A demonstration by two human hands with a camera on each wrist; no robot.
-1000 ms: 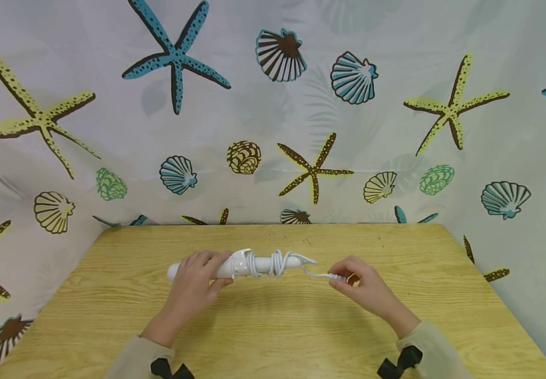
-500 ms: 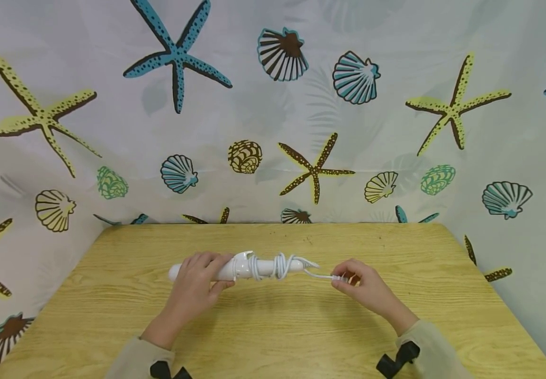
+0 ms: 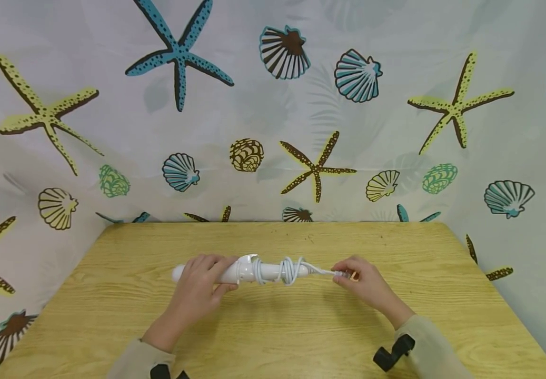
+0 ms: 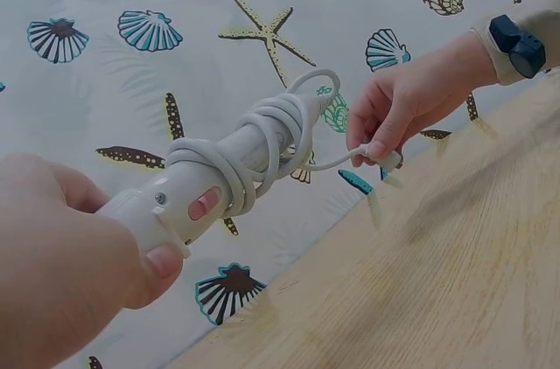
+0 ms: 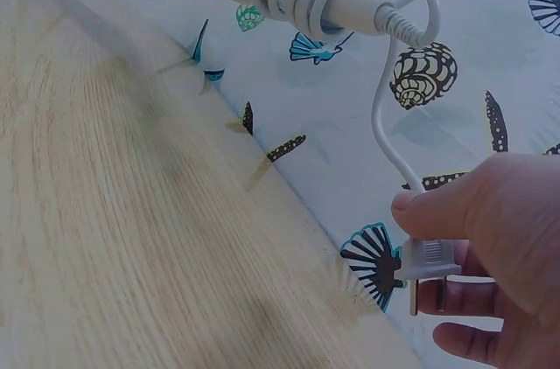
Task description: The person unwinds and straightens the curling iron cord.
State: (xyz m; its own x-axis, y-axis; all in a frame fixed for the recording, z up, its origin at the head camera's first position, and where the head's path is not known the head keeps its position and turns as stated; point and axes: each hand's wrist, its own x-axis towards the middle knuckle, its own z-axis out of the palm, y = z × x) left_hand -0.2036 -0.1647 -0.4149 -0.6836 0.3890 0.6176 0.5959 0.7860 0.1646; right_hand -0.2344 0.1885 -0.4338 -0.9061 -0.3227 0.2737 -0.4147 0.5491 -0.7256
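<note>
A white curling iron [image 3: 270, 272] lies nearly level above the table in the head view. My left hand [image 3: 196, 288] grips it near its rounded left end. White cord [image 3: 290, 271] winds in several loose turns around the handle. A red switch [image 4: 204, 204] shows on the handle in the left wrist view. From the handle's end the cord runs to a two-pin plug [image 5: 427, 257], which my right hand [image 3: 366, 284] pinches between thumb and fingers. The plug's metal pins point downward in the right wrist view. My left fingers hide part of the iron.
Beneath both hands is a light wooden table [image 3: 273, 337]. A pale curtain [image 3: 235, 105] printed with starfish and shells hangs behind the table and along both sides. Each sleeve carries a black wrist mount [image 3: 394, 352].
The curling iron and my left hand have shifted slightly right. Between the handle's end and the plug, the cord looks straighter in the head view. Both hands keep their holds.
</note>
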